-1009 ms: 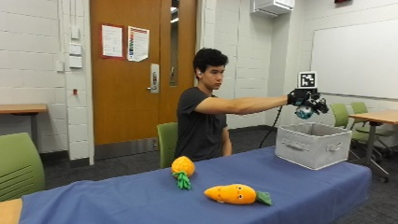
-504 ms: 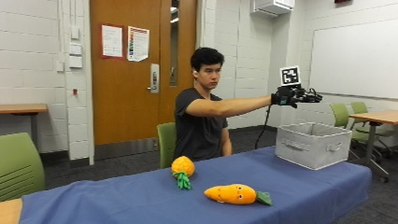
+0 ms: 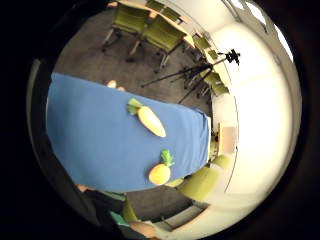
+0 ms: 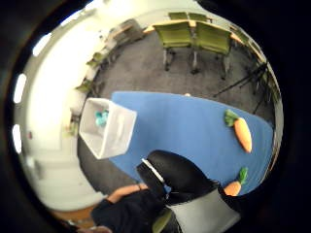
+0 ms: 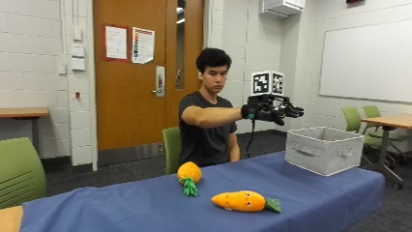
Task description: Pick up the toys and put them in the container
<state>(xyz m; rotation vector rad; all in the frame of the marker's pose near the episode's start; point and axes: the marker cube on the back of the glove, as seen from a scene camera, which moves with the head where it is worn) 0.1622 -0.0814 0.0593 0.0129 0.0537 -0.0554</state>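
My gloved right hand (image 5: 273,109) is held out at chest height over the blue table (image 5: 128,205), fingers relaxed and holding nothing. It hangs up and to the left of the grey fabric container (image 5: 324,149), which stands at the table's right end. An orange carrot plush (image 5: 241,200) lies near the front edge. A small pineapple plush (image 5: 188,174) lies behind it, closer to the person. The thumb side palm view shows the container (image 4: 114,133) with a teal toy (image 4: 101,117) inside, the carrot (image 4: 241,133), the pineapple (image 4: 234,187) and the glove (image 4: 177,177). Both toys, the carrot (image 3: 150,120) and pineapple (image 3: 161,172), also show on the cloth in the little finger side view.
Green chairs (image 5: 19,171) stand at the table's left end and one (image 5: 171,147) behind the person. Another table with green chairs (image 5: 386,123) sits at the right. A tripod (image 3: 200,72) stands on the carpet beyond the table.
My hand has drawn back from above the container toward the table's middle and dropped a little. The carrot and pineapple have not moved.
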